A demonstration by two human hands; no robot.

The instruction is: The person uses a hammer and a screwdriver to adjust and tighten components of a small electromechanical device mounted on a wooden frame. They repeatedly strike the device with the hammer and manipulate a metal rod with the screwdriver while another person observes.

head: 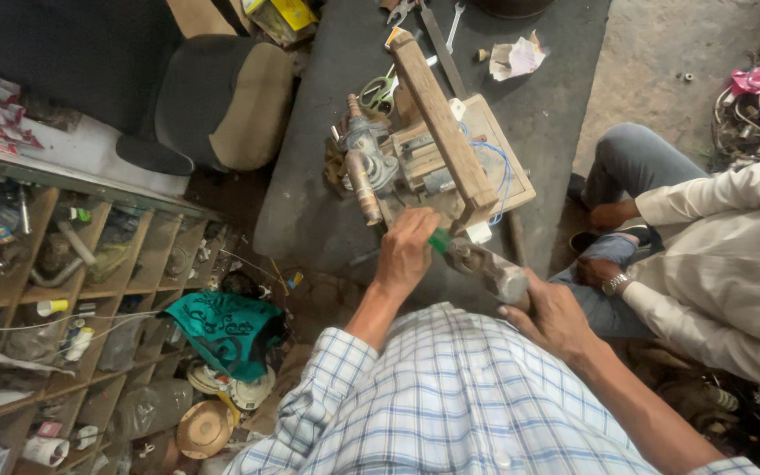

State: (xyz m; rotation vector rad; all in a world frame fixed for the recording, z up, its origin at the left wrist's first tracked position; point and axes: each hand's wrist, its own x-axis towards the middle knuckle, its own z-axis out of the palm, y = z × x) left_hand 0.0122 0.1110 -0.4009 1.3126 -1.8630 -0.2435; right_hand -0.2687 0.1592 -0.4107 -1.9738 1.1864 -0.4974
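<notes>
Head view of bench work. The left hand (406, 249) is curled shut around a green-handled tool (439, 241), its tip hidden where it meets the metal part (490, 271). The right hand (554, 315) wraps its fingers under and around that grey, roughly cylindrical part, which lies at the near edge of the dark bench (310, 202), just below the wooden jig (450, 141). A motor-like assembly (364, 163) and scissors (380, 92) lie just behind. A seated person (732, 255) in a pale shirt is close on the right.

Risks, as judged: the tool may slip off the part and strike the supporting right hand, since that hand sits directly in line with the push. The part is hand-held, not clamped, so it may twist or drop off the edge. The blue wire (499, 163) on the jig could snag.
</notes>
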